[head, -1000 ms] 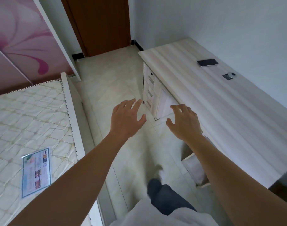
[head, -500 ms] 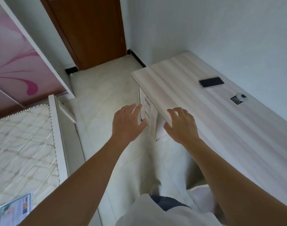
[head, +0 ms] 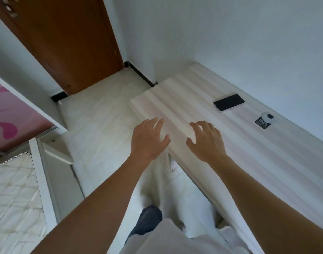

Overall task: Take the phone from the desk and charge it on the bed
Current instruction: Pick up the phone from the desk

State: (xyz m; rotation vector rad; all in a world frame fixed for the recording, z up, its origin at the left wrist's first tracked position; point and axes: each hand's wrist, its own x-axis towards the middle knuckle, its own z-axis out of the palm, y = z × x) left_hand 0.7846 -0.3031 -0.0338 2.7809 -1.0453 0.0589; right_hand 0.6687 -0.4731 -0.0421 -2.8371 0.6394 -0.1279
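Note:
A black phone (head: 229,102) lies flat, screen up, on the pale wooden desk (head: 248,154) near the wall at the right. My right hand (head: 205,142) hovers over the desk's near left part, fingers apart, holding nothing, well short of the phone. My left hand (head: 148,139) is beside it at the desk's front edge, also with fingers spread and nothing in it. The bed (head: 14,198), a quilted white mattress in a white frame, fills the lower left corner.
A small round white item on a black label (head: 265,119) lies on the desk right of the phone. A brown door (head: 65,43) stands at the back. A pink patterned wardrobe panel (head: 12,118) is at the left. Tiled floor (head: 102,129) runs between bed and desk.
The view has moved forward and turned toward the desk. Both hands have come up from over the floor to the desk's front edge, nearer the phone. Less of the bed shows.

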